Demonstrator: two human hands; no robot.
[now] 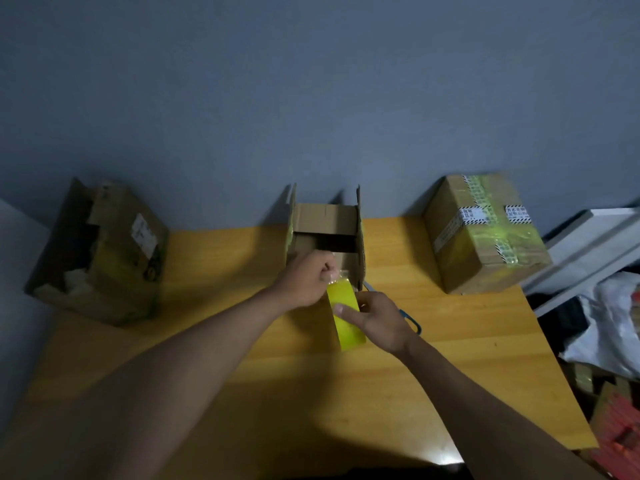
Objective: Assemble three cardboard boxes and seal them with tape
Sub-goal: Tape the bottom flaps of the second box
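The bench (450,358) was a warm orange-yellow wood with faint lengthwise grain. The tape roll (346,317) was a bright, translucent lemon yellow. At the bench's far edge the middle box (325,216) was plain brown cardboard, dark inside. The box at the far right corner (485,237) was the same brown, crossed by yellow-green tape bands and white labels edged with black-and-white stripes. The box at the far left corner (104,258) was duller brown with yellowish tape, a white label and white filling showing inside. The scissors' handle (414,325) was blue. The wall (311,81) behind was flat grey-blue.
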